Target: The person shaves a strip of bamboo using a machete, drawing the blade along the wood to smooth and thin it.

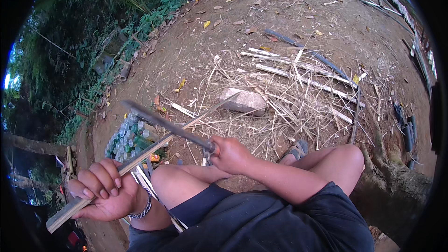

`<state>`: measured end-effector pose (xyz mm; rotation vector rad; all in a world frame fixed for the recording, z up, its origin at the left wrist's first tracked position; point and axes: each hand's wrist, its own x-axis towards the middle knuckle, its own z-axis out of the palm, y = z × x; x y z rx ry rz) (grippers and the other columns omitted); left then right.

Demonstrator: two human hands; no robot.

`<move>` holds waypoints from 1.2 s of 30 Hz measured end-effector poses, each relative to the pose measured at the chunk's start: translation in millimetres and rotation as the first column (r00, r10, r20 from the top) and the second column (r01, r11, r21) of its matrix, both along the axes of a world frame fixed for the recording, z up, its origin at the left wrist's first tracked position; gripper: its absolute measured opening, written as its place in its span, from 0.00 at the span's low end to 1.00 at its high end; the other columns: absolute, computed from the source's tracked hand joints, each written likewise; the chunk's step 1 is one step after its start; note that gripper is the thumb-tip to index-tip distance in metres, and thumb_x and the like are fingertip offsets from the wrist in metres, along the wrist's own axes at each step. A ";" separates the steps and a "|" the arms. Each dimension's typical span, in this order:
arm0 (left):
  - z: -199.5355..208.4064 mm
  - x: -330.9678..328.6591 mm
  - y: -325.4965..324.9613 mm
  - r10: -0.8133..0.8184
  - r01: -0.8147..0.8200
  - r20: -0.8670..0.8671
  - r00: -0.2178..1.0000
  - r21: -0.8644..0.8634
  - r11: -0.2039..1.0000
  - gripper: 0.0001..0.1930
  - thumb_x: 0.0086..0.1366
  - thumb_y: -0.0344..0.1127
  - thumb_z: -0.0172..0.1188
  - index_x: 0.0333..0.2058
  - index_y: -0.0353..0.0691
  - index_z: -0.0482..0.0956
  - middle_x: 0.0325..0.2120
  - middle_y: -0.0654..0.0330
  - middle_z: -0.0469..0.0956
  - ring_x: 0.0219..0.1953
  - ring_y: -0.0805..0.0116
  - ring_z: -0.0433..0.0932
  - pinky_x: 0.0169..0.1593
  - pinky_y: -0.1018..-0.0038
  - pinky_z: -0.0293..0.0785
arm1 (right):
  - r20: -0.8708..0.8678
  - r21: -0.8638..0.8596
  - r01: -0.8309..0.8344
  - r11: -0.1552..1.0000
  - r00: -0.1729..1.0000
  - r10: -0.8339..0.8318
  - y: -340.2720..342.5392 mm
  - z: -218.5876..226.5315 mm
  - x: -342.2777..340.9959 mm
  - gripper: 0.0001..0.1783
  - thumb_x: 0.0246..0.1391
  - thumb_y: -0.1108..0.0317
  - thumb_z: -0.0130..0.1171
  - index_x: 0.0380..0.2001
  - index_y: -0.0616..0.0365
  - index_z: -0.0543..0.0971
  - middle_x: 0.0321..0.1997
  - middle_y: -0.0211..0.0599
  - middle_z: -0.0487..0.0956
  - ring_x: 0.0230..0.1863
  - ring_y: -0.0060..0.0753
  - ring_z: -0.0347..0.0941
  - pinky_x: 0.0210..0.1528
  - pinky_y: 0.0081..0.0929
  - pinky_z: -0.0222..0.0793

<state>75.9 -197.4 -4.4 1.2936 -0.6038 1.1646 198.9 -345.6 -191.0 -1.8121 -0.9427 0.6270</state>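
My left hand (105, 191) is wrapped round the thick end of a long split bamboo strip (144, 155). The strip slants up and away to the right, and its thin far tip reaches a pale wooden block (247, 101) on the ground. In my right hand (233, 157) is the handle of a long-bladed knife (170, 126), its dark blade pointing up and left. The blade crosses the strip in this view; whether it touches it I cannot tell. A metal bracelet (142, 209) circles my left wrist.
Shavings (298, 116) and split bamboo strips (308, 84) litter the dirt ahead, beside a dark pipe-like length (322, 58). Several bottles (128, 137) lie piled at the left, near my knee. Tree roots (382, 163) rise at the right, and plants (154, 23) border the far left.
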 end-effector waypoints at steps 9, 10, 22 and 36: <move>7.4 8.3 14.6 0.011 -0.011 -0.010 1.000 -0.022 1.000 0.24 0.67 0.59 0.49 0.26 0.45 0.62 0.14 0.70 0.59 0.12 0.81 0.58 0.19 0.83 0.57 | -0.060 -0.081 0.122 0.989 0.990 -0.127 0.0 -55.3 32.6 0.19 0.47 0.67 0.57 0.42 0.63 0.74 0.32 0.57 0.79 0.36 0.58 0.77 0.42 0.47 0.73; 9.2 10.1 16.6 0.009 -0.009 -0.011 1.000 -0.021 1.000 0.23 0.67 0.59 0.50 0.26 0.45 0.62 0.14 0.70 0.60 0.13 0.82 0.58 0.19 0.83 0.57 | -0.070 -0.083 0.102 0.991 0.992 -0.108 3.1 -56.0 33.9 0.19 0.47 0.66 0.57 0.42 0.64 0.74 0.32 0.57 0.79 0.36 0.58 0.77 0.42 0.47 0.73; 16.4 19.0 34.4 0.018 -0.023 -0.068 0.998 -0.084 0.996 0.26 0.65 0.61 0.50 0.22 0.44 0.64 0.12 0.71 0.60 0.12 0.82 0.58 0.20 0.85 0.57 | -0.063 -0.127 0.055 0.990 0.996 -0.063 16.4 -41.4 53.3 0.15 0.56 0.65 0.53 0.43 0.64 0.74 0.35 0.56 0.79 0.39 0.54 0.78 0.43 0.46 0.73; 31.0 20.8 56.7 0.018 -0.026 -0.078 0.997 -0.104 0.994 0.30 0.66 0.66 0.42 0.20 0.43 0.65 0.11 0.70 0.62 0.11 0.80 0.60 0.20 0.84 0.57 | -0.148 -0.362 0.250 0.898 0.936 -0.320 3.4 -167.1 130.5 0.17 0.47 0.66 0.57 0.41 0.64 0.75 0.33 0.59 0.79 0.38 0.57 0.77 0.45 0.46 0.72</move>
